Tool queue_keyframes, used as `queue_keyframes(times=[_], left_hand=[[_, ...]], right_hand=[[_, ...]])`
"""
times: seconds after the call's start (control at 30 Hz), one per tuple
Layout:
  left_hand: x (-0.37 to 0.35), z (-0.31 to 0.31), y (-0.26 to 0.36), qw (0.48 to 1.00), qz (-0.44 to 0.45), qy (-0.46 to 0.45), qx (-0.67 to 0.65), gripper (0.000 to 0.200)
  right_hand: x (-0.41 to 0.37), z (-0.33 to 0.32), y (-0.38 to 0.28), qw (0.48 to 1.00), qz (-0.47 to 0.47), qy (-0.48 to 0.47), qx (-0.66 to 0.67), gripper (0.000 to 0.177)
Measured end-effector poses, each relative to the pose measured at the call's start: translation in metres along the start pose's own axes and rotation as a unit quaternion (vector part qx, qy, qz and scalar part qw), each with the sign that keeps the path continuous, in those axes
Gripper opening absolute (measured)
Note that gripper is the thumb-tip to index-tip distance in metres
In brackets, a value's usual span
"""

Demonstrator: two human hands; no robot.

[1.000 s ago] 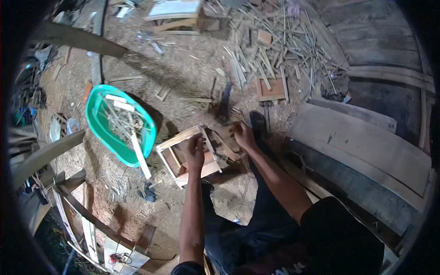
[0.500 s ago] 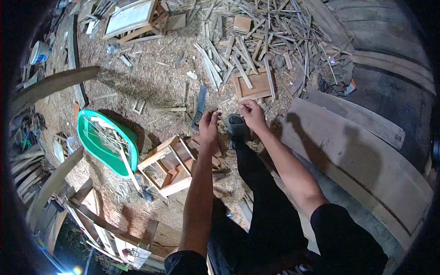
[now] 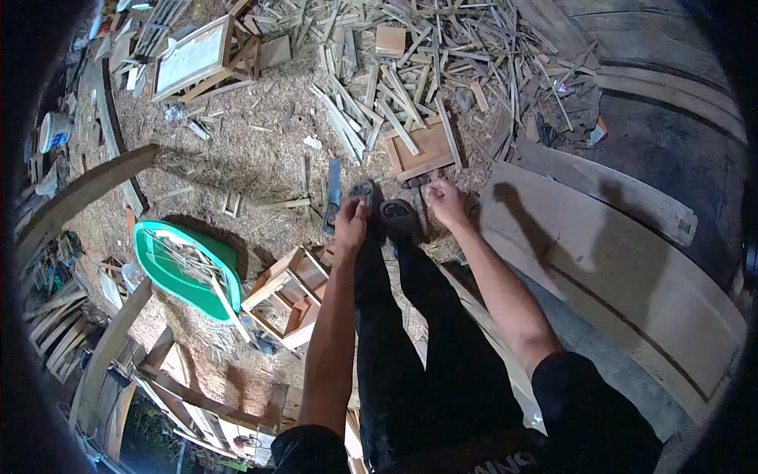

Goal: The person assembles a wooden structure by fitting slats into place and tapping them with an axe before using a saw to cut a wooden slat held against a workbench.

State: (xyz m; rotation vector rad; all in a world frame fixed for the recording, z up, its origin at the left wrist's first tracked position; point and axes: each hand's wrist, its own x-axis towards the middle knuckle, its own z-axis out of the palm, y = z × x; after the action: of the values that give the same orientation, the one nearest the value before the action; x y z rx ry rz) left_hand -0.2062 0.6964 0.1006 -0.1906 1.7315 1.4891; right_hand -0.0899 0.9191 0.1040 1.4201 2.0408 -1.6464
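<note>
My left hand [image 3: 350,225] is closed, with the thumb pressed against curled fingers. Anything inside it is hidden. My right hand [image 3: 447,202] is closed too, its fingertips drawn together, and what they hold, if anything, cannot be made out. Below the hands are my two sandals [image 3: 397,210] on the ground. A dark object [image 3: 414,182] lies by the right fingertips. Left of my left hand is a long blue-grey strip with a dark end [image 3: 333,186], resembling a handsaw. A wooden drawer-like frame [image 3: 288,296] lies beside my left forearm.
A green tub [image 3: 146,272] holding wood strips stands at left. Loose wood scraps [image 3: 442,59] and a shallow wooden panel [image 3: 422,150] lie ahead. Large boards [image 3: 616,276] rest along the right. Curved planks [image 3: 87,178] jut in from the left.
Both feet now stand side by side, where only one sandal showed earlier. The hands have moved slightly apart, and the ground view has shifted a little. Both hands stay closed.
</note>
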Motion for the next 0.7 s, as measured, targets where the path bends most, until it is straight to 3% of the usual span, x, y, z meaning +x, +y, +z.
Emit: queue_keyframes(times=[0.07, 0.13, 0.2, 0.23, 0.33, 0.43, 0.67, 0.7], left_hand=[[0.003, 0.006, 0.0, 1.0, -0.024, -0.006, -0.004, 0.028], [0.003, 0.011, 0.01, 0.999, -0.006, -0.033, 0.008, 0.028], [0.009, 0.015, 0.025, 0.999, -0.013, -0.035, 0.018, 0.029], [0.004, 0.023, 0.068, 0.997, -0.062, -0.038, 0.017, 0.017], [0.02, 0.025, 0.094, 0.995, -0.069, -0.067, -0.004, 0.014], [0.039, 0.031, 0.106, 0.997, -0.046, -0.065, 0.011, 0.012], [0.103, 0.07, 0.034, 0.989, -0.018, -0.084, 0.119, 0.028], [0.111, 0.083, 0.017, 0.988, -0.022, -0.086, 0.123, 0.028]], right_hand=[[0.016, 0.0, 0.036, 1.0, -0.01, 0.001, 0.011, 0.016], [0.014, -0.009, 0.029, 0.999, -0.033, 0.012, -0.023, 0.017], [0.022, -0.015, 0.012, 0.996, -0.038, 0.023, -0.073, 0.017], [0.024, -0.017, -0.004, 0.998, -0.016, 0.021, -0.049, 0.018], [0.02, -0.033, -0.061, 0.998, 0.035, 0.041, -0.027, 0.019], [0.057, -0.034, 0.009, 0.991, -0.018, 0.089, -0.094, 0.011], [0.09, -0.076, 0.081, 0.968, 0.028, 0.11, 0.224, 0.01], [0.084, -0.085, 0.052, 0.979, 0.057, 0.159, 0.114, 0.013]])
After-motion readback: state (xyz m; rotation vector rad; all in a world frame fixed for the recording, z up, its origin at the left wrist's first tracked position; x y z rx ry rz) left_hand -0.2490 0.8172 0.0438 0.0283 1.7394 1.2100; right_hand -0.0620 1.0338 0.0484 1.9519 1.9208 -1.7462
